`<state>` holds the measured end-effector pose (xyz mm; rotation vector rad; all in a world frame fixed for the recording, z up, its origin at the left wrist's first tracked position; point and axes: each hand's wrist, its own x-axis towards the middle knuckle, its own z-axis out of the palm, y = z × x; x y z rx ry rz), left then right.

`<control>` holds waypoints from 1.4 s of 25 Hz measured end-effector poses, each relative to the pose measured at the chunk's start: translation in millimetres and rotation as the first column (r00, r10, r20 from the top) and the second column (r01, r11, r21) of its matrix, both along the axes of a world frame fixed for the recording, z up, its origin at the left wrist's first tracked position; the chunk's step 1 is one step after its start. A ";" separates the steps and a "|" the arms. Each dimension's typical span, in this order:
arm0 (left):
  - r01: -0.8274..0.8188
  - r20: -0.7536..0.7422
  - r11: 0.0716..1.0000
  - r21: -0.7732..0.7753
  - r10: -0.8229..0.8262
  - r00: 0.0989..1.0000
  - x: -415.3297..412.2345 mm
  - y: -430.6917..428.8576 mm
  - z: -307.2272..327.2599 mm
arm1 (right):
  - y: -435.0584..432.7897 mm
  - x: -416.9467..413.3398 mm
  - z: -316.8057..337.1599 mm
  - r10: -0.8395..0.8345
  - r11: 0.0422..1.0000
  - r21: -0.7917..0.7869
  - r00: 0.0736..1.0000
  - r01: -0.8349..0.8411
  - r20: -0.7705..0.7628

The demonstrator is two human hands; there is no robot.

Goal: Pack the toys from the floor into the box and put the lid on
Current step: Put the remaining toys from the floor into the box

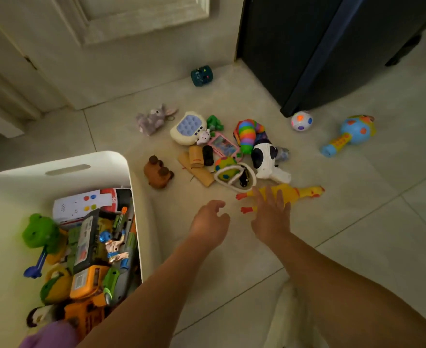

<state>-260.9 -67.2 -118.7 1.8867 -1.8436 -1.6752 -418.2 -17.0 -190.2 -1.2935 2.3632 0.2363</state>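
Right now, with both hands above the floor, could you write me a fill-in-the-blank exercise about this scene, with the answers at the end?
1. The right hand stretches toward a rubber chicken coloured ____.
2. The green frog lies inside the white ____.
3. The left hand holds ____.
4. The spotted ball rests on the ____.
Missing words: yellow; box; nothing; floor.

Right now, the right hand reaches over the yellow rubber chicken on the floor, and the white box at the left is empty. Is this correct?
Not fully. The white box is not empty: the head view shows many toys in it, among them a green frog. The rest stands: the right hand reaches over the yellow rubber chicken on the floor.
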 end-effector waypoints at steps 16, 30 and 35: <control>-0.141 -0.189 0.988 -0.071 0.125 0.974 -0.3 3.5 -1.3 | -74.4 41.7 109.8 -0.178 0.671 -0.459 0.727 0.583 0.663; -0.296 -0.089 0.933 0.205 0.319 0.944 -1.7 -24.1 -0.9 | -51.7 -87.4 -27.7 -0.236 0.970 -0.031 0.966 0.241 0.107; -0.277 -0.099 0.934 0.225 0.305 0.947 4.1 -26.1 1.6 | -53.8 -75.2 -35.6 -0.284 0.928 -0.202 0.946 0.313 0.158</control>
